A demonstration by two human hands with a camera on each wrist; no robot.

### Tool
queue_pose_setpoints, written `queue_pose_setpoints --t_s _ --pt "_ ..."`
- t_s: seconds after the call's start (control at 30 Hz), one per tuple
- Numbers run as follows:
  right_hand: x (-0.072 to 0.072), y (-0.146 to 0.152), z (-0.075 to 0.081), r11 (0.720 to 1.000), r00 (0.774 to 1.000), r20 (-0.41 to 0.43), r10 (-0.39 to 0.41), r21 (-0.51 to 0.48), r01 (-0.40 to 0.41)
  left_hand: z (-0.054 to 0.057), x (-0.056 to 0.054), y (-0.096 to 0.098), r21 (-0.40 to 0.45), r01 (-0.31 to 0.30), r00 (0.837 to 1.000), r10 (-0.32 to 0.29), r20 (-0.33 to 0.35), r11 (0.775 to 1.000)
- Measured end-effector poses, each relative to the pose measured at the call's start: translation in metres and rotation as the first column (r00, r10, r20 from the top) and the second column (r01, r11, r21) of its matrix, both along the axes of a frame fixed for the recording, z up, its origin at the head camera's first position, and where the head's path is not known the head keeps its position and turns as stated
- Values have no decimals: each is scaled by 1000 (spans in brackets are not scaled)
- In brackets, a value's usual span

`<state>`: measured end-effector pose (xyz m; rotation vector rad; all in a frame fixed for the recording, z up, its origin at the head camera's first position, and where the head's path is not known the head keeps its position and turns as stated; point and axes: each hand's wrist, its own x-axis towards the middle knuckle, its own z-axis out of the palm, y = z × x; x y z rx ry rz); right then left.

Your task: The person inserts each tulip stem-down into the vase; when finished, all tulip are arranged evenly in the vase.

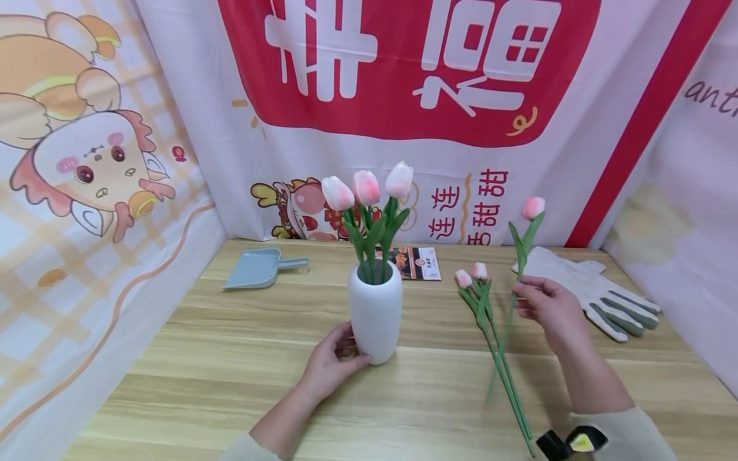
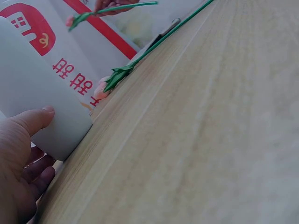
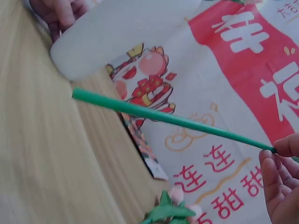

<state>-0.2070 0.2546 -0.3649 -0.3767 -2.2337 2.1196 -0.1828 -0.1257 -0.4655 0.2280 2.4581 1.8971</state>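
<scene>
A white vase stands upright on the table, with several pink-and-white tulips in its mouth. Low on the vase's left side, my left hand holds it, thumb in front and fingers curled behind; the left wrist view shows the same grip on the vase. My right hand pinches the stem of a single pink tulip and holds it raised, right of the vase. In the right wrist view its green stem sticks out from the fingertips. Two more tulips lie on the table beneath it.
A light blue dustpan lies at the back left. Behind the vase is a printed packet. White-and-grey gloves lie at the back right, close to my right hand. Printed cloth walls border the wooden table.
</scene>
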Motion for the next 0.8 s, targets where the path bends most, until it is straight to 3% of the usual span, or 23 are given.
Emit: queue_pose_setpoints --t_s 0.17,0.3,0.57,0.8 --pt "0 -21 18 987 997 -70 -37 -158 26 -2 0 0 -5 4 1000 -4 -2 1000" --pt "1 -37 31 974 986 -157 -48 -226 11 -4 -1 0 -12 5 1000 -5 -11 1000" --pt "4 -67 68 934 936 -346 -69 -351 -61 -4 -2 0 -10 7 1000 -7 -21 1000" --pt "6 -91 96 879 900 -393 -189 -476 -23 -4 -2 -1 -29 4 999 -5 -36 1000"
